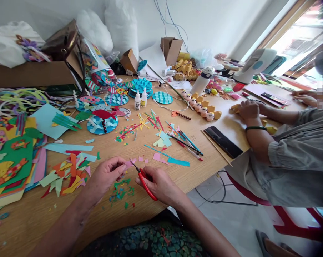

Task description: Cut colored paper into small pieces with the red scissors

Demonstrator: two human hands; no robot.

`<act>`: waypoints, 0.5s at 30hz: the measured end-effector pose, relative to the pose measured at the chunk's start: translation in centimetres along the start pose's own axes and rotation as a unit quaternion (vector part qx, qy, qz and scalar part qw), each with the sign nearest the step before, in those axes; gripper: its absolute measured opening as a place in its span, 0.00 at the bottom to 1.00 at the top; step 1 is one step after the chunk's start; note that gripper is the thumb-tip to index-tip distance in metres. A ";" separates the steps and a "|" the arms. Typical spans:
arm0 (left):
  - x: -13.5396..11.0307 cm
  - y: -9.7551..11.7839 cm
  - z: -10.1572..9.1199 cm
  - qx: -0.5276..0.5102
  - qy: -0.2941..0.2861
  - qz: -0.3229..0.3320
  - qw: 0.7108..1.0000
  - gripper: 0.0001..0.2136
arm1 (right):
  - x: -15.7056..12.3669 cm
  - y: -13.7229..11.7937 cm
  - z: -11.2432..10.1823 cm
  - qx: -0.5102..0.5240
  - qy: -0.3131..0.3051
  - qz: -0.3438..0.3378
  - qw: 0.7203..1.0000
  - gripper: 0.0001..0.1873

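Observation:
Between the thumb and fingers of my left hand (109,175) is a small piece of pink paper (129,164). My right hand (161,184) is closed around red-handled scissors (147,187), whose blades meet the pink paper's edge. Small pink scraps (141,158) and a larger pink piece (160,158) lie just beyond the blades. Below my hands is a scatter of green paper bits (122,191). A heap of coloured paper offcuts (71,171) spreads to the left of my left hand.
Pens (186,144), a black phone (222,141) and a wooden stick (216,147) lie to the right. Two glue bottles (137,100) stand behind, near blue decorated discs (102,123). A co-worker's arm (253,134) rests on the table at right, beside an egg-carton strip (201,106).

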State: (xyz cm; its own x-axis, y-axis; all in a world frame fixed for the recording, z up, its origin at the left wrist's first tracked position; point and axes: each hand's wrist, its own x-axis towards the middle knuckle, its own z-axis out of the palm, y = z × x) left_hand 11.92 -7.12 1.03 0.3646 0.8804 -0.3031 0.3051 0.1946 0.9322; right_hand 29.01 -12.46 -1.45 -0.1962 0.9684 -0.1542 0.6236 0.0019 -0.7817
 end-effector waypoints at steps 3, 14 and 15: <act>-1.3 -0.5 -0.4 0.003 0.013 -0.014 1.000 0.11 | 0.0 -0.3 0.8 0.000 -0.033 -0.007 0.999 0.18; -3.8 -3.5 -3.2 -0.050 0.092 -0.016 0.994 0.09 | 0.3 -1.6 1.8 -0.023 -0.125 -0.047 0.991 0.19; -3.6 -3.3 -3.2 -0.054 0.095 -0.011 0.994 0.09 | 0.4 -1.7 1.7 -0.030 -0.121 -0.054 0.991 0.19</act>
State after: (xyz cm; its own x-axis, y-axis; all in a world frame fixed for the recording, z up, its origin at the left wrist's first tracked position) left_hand 6.74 -9.55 -0.35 0.1835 0.9390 -0.2909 0.2108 0.2515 0.9446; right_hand 26.60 -12.52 -1.24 -0.4350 0.8738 -0.2173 0.6319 0.1244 -0.7650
